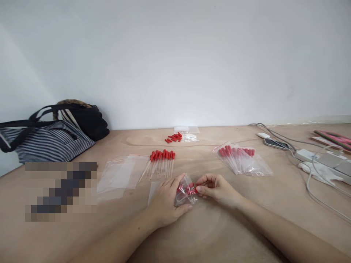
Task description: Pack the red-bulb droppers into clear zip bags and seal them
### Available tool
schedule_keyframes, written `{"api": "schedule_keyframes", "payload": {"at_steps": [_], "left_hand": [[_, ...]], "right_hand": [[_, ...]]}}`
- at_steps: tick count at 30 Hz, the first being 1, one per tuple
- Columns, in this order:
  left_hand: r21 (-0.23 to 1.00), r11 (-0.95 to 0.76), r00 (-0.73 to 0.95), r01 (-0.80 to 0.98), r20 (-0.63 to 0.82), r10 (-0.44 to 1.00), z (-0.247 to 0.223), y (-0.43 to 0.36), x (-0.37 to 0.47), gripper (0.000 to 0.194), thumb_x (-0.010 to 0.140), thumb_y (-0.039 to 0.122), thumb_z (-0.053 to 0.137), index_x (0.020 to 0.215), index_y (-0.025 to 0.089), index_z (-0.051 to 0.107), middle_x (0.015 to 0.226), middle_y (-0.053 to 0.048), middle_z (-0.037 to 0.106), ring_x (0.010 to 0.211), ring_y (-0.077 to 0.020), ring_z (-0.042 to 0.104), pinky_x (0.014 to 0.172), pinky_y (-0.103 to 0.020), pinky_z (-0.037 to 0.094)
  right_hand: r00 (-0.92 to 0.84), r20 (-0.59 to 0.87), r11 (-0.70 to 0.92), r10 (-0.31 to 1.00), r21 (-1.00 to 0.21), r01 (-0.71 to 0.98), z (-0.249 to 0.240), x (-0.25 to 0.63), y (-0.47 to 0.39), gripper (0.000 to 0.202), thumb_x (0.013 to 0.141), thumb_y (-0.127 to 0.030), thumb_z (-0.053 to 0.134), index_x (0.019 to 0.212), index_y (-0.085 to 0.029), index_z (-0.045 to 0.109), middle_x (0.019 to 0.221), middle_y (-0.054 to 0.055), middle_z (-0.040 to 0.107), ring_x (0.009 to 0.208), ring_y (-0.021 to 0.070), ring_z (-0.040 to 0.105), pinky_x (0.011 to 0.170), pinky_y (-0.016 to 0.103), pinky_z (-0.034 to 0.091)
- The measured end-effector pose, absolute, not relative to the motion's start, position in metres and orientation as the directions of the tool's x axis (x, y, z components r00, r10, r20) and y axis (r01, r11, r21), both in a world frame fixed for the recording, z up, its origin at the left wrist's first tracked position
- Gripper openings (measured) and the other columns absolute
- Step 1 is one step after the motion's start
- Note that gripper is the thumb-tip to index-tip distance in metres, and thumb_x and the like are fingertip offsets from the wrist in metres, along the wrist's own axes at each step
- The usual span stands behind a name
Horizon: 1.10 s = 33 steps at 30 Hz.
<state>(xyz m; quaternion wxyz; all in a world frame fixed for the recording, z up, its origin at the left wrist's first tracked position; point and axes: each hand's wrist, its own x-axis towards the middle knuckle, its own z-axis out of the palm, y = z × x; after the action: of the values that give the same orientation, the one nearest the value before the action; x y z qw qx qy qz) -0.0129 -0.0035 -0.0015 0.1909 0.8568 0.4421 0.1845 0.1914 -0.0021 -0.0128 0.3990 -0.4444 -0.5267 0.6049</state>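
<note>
The droppers [164,155] have bright red bulbs and clear stems; the loose caps [174,138] are the same plain red, beside colourless tubes [189,137]. The near bag [186,199] is transparent, with red showing through, as are the bags at right [241,164]. The flat bags [123,171] are clear, edged with a thin red line. The surface [214,233] is light brown with wavy wood grain, the wall [175,65] pale grey-white. The tote [55,144] has narrow dark and white stripes and dark handles; the bundle [87,122] is black. The phone [276,144] is dark with a pale rim, the power strip [305,156] white.
</note>
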Motion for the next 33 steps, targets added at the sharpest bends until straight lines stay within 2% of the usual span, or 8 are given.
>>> {"api": "schedule_keyframes", "payload": {"at_steps": [6,10,12,16,21,24,30,33], "left_hand": [[0.489,-0.552,0.55,0.675,0.165,0.819,-0.003,-0.003,-0.014,0.076,0.067,0.036,0.065,0.131,0.022,0.027,0.121,-0.009,0.048,0.108,-0.029,0.045,0.09,-0.044,0.036],[0.491,-0.552,0.552,0.674,0.162,0.818,-0.004,-0.003,-0.014,0.076,0.067,0.037,0.065,0.131,0.022,0.026,0.124,-0.01,0.047,0.11,-0.0291,0.044,0.092,-0.045,0.035],[0.49,-0.554,0.555,0.673,0.162,0.816,-0.005,-0.003,-0.014,0.076,0.067,0.037,0.065,0.131,0.022,0.026,0.126,-0.01,0.045,0.112,-0.0292,0.042,0.093,-0.045,0.034],[0.487,-0.548,0.547,0.68,0.16,0.821,-0.005,-0.003,-0.014,0.076,0.067,0.037,0.065,0.131,0.022,0.026,0.125,-0.009,0.046,0.112,-0.0289,0.043,0.093,-0.044,0.034],[0.484,-0.546,0.545,0.684,0.158,0.823,-0.004,-0.003,-0.014,0.075,0.067,0.037,0.064,0.13,0.022,0.027,0.125,-0.009,0.046,0.112,-0.0292,0.043,0.093,-0.045,0.034],[0.487,-0.548,0.548,0.68,0.16,0.821,-0.004,-0.003,-0.013,0.075,0.067,0.037,0.065,0.13,0.021,0.027,0.124,-0.01,0.047,0.111,-0.029,0.044,0.093,-0.045,0.034],[0.511,-0.547,0.553,0.663,0.157,0.818,-0.001,-0.004,-0.013,0.077,0.066,0.034,0.065,0.131,0.024,0.026,0.126,-0.008,0.045,0.113,-0.0286,0.043,0.094,-0.045,0.033],[0.521,-0.532,0.543,0.667,0.149,0.827,0.0,-0.005,-0.013,0.077,0.066,0.035,0.065,0.132,0.024,0.025,0.125,-0.008,0.046,0.112,-0.0294,0.043,0.094,-0.045,0.033]], "right_hand": [[-0.344,-0.128,-0.135,0.93,-0.991,0.001,-0.014,0.183,-0.005,0.039,0.057,-0.044,0.072,0.08,-0.013,0.063,0.068,0.002,0.064,0.06,0.0122,0.057,0.062,0.029,0.046],[-0.355,-0.123,-0.129,0.927,-0.992,0.006,-0.013,0.18,-0.006,0.043,0.051,-0.032,0.078,0.086,-0.013,0.062,0.069,0.002,0.064,0.063,0.0126,0.059,0.065,0.028,0.046],[-0.334,-0.131,-0.139,0.933,-0.99,-0.001,-0.014,0.178,-0.005,0.046,0.05,-0.03,0.078,0.089,-0.013,0.061,0.064,0.0,0.062,0.058,0.0114,0.057,0.06,0.026,0.046],[-0.347,-0.153,-0.159,0.925,-0.987,0.012,-0.015,0.176,0.0,0.044,0.053,-0.035,0.076,0.088,-0.012,0.063,0.058,-0.003,0.058,0.05,0.0088,0.052,0.054,0.025,0.043],[-0.345,-0.206,-0.226,0.916,-0.974,-0.019,-0.011,0.181,0.003,0.042,0.052,-0.04,0.075,0.083,-0.013,0.066,0.07,0.002,0.064,0.059,0.0094,0.053,0.061,0.025,0.045],[-0.392,-0.173,-0.196,0.904,-0.98,-0.02,-0.009,0.18,0.002,0.039,0.057,-0.041,0.072,0.083,-0.013,0.067,0.074,0.004,0.065,0.061,0.0098,0.054,0.058,0.024,0.044],[-0.492,-0.078,-0.141,0.867,-0.986,-0.092,-0.01,0.172,0.003,0.045,0.064,-0.042,0.067,0.101,-0.016,0.06,0.082,0.004,0.065,0.054,0.0067,0.052,0.05,0.02,0.041],[-0.413,-0.089,-0.118,0.906,-0.992,-0.046,-0.011,0.177,0.007,0.041,0.062,-0.043,0.068,0.091,-0.016,0.061,0.073,0.002,0.063,0.055,0.0074,0.052,0.051,0.02,0.042]]}}
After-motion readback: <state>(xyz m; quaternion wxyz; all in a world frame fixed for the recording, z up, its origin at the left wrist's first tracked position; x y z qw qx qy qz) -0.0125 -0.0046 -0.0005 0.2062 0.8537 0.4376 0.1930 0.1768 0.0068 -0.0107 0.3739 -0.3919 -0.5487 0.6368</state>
